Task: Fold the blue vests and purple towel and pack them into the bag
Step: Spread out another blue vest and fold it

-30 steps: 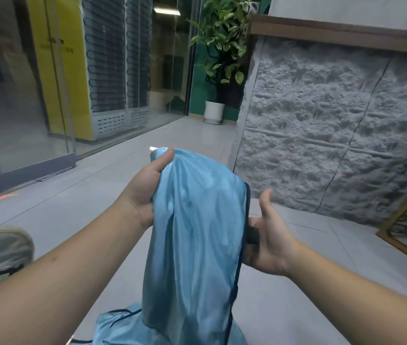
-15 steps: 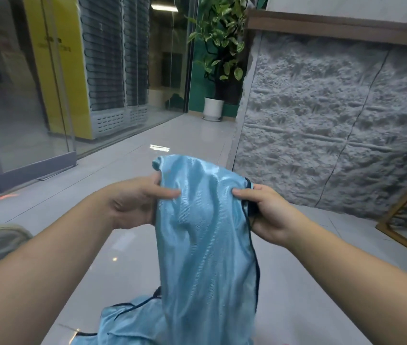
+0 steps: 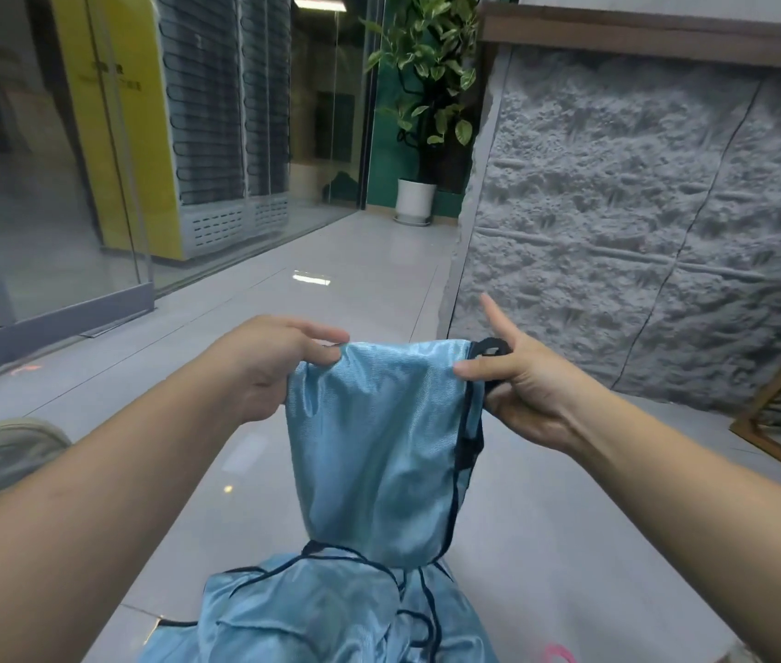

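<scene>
A person's left hand (image 3: 278, 363) and right hand (image 3: 517, 380) pinch the top corners of a blue vest (image 3: 379, 442), held aloft at centre frame; its tail trails toward 6 o'clock. The shiny fabric looks light, limp and slippery, best held by its dark-trimmed edges.

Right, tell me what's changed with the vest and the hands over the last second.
The left hand shifted from clutching the blue vest at its top left edge to pinching its top left corner. The right hand closed from an open palm beside the vest onto the top right corner, spreading the top edge flat. The vest hangs between them as before, with more blue fabric bunched below.
</scene>
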Available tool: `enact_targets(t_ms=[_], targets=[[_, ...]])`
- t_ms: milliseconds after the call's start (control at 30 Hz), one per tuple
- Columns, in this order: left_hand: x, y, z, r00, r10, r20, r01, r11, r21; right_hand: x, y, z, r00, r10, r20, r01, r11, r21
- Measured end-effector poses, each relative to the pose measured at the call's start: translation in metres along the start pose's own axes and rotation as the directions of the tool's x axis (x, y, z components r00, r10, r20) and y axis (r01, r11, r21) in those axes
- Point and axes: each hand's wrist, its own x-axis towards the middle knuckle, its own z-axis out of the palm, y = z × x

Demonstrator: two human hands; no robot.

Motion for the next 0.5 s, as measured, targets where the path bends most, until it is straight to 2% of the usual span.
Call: enact_targets(t_ms=[100, 233, 367, 433, 500], targets=[[-0.004, 0.002, 0.002, 0.998, 0.061, -0.025, -0.058, 0.991, 0.119, -0.001, 0.003, 0.002, 0.999, -0.026, -0.022, 0.025, 0.999, -0.044], [-0.009, 0.004, 0.003, 0.990, 0.127, 0.059, -0.135, 0.975, 0.177, 0.001, 0.003, 0.004, 0.992, -0.084, -0.096, 0.076, 0.993, -0.087], [-0.013, 0.005, 0.002, 0.978, 0.098, 0.187, -0.145, 0.955, 0.258, -0.004, -0.004, 0.011, 0.987, -0.075, -0.141, 0.073, 0.997, -0.021], [-0.015, 0.005, 0.001, 0.975, 0.064, 0.210, -0.132, 0.936, 0.327, -0.011, -0.009, 0.011, 0.997, -0.037, -0.064, 0.039, 0.999, 0.016], [-0.014, 0.004, -0.001, 0.986, 0.054, 0.156, -0.113, 0.910, 0.399, -0.017, -0.014, 0.007, 0.998, 0.018, 0.058, -0.015, 0.999, -0.048]])
